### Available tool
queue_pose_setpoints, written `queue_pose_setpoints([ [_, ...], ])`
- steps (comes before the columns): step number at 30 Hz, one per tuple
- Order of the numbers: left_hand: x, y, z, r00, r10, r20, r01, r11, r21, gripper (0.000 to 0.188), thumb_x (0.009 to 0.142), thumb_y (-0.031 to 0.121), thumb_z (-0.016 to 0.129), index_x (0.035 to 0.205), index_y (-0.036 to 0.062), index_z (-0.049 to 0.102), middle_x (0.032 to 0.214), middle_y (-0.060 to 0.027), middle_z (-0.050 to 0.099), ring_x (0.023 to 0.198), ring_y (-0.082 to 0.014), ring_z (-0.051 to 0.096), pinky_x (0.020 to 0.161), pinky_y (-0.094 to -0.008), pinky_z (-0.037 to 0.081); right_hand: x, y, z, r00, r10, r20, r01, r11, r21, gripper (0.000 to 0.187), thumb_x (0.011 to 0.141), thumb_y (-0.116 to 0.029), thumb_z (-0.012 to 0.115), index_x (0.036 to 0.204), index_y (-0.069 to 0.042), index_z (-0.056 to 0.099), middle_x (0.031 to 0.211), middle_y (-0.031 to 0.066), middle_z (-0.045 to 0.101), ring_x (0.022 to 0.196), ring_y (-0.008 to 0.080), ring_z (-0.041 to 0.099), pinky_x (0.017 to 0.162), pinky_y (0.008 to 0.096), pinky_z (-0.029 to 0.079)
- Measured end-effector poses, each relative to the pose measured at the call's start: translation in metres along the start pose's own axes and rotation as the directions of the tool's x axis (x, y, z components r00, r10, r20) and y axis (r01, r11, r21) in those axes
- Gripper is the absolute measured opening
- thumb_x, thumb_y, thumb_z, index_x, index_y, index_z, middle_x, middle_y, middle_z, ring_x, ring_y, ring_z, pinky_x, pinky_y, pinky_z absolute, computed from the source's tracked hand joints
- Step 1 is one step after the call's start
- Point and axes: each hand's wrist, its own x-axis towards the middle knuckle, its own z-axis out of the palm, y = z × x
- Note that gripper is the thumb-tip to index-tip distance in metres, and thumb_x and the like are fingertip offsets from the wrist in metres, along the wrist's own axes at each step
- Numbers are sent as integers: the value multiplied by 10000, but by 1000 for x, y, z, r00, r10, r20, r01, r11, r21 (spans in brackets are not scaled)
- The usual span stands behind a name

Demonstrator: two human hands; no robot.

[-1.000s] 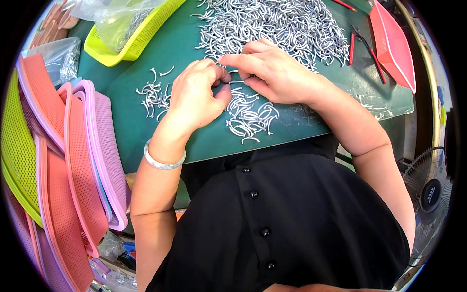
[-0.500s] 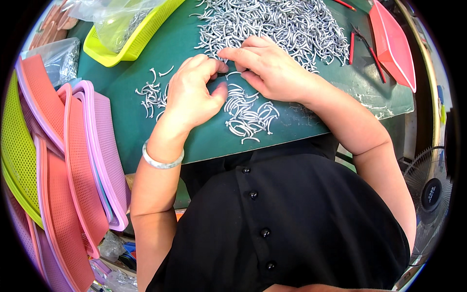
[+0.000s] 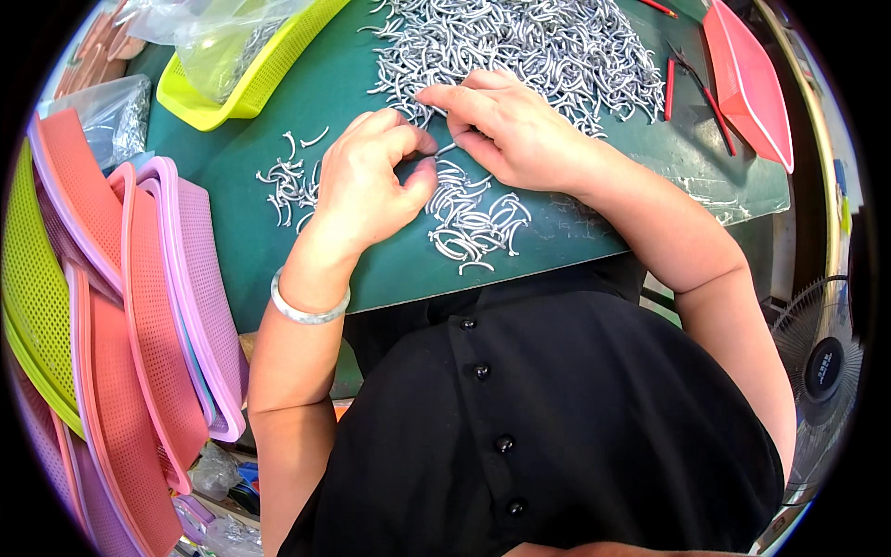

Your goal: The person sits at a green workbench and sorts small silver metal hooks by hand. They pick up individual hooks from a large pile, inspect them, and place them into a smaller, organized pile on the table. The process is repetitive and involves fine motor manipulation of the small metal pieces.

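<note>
My left hand (image 3: 371, 181), with a pale bangle at the wrist, has its thumb and forefinger drawn together. Opposite it, my right hand (image 3: 510, 130) is closed in a pinch, its forefinger stretched toward the left. A short curved silver metal piece (image 3: 446, 148) spans the narrow gap between both sets of fingertips; its ends are hidden by them. Just below lies a small heap of similar curved pieces (image 3: 478, 223). Left of my left hand is a smaller scatter of pieces (image 3: 290, 181). Beyond my fingers spreads a large pile of grey curved pieces (image 3: 529, 56).
Red-handled pliers (image 3: 710, 107) and a pink plastic basket (image 3: 747, 88) are at the right of the green table (image 3: 594, 227). A lime basket (image 3: 209, 107) holding a plastic bag stands far left. Stacked coloured baskets (image 3: 158, 306) line the left side; a fan (image 3: 821, 371) is at right.
The thumb of my right hand has closed in toward its fingers around the curved piece. The piece has shifted slightly downward between my hands. The heaps look the same.
</note>
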Motion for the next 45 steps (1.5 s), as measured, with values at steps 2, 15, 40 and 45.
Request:
queue_pose_setpoints([
  [2,0,4,-1,1000,-10,12,11,1000,-16,98,682,77,699,778,75,685,731,-44,580,746,-247,590,651,-372,497,0,-1,0,1000,4,0,-4,1000,12,545,771,3,628,1303,-49,519,803,20,592,841,243,552,820,381,439],
  [15,0,-1,5,999,-30,-22,30,999,-16,46,702,62,685,745,79,683,675,-45,558,692,-252,571,618,-377,479,0,1,-4,993,93,68,-99,991,89,508,817,38,558,1318,-38,525,815,40,614,869,237,567,877,384,436],
  [40,-3,3,-2,980,195,48,-193,980,-56,131,693,49,629,803,60,700,771,-68,592,725,-268,570,662,-376,490,0,0,-19,984,-60,167,29,984,178,510,789,62,506,1283,-48,569,855,47,649,936,268,576,886,403,435],
  [45,-12,9,-20,996,80,39,-73,985,-155,164,762,27,599,883,44,708,841,-90,631,761,-276,592,714,-344,492,1,-15,-29,992,56,111,-77,978,195,464,814,62,500,1266,-21,564,1089,158,671,1028,354,645,857,414,527],
])
